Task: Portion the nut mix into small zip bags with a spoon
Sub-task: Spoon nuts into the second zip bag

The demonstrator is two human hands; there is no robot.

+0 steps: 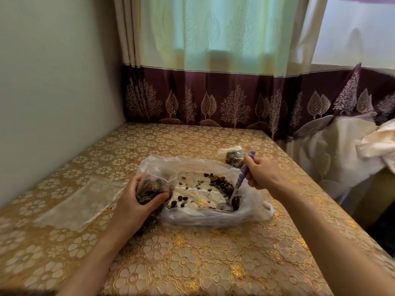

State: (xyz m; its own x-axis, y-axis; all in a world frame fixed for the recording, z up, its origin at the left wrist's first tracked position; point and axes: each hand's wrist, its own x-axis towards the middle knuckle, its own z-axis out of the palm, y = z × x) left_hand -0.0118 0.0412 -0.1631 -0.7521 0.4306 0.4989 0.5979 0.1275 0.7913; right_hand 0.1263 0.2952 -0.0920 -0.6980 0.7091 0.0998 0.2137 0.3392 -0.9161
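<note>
A table (192,263) covered in a gold floral-patterned cloth stands in a room corner, a plain wall to its left and a pale curtain (213,60) with a maroon tree-printed band hanging behind its far edge. Near the middle of the table lies a large clear plastic bag (205,216), spread open, with the nut mix (222,184) scattered inside it, thickest toward the bag's right side. The person's left hand (136,204) grips a small zip bag (151,189), already holding nuts, at the large bag's left edge, fingers and thumb curled around it. The right hand (260,174) is closed around the purple handle of a spoon (239,184), whose metal bowl rests down among the nuts at the large bag's near right corner. A filled small bag (234,157) sits just beyond the large bag, toward the table's far right edge. Empty clear bags (81,204) lie flat toward the left edge. Pale cloth (376,142) is heaped past the right edge.
</note>
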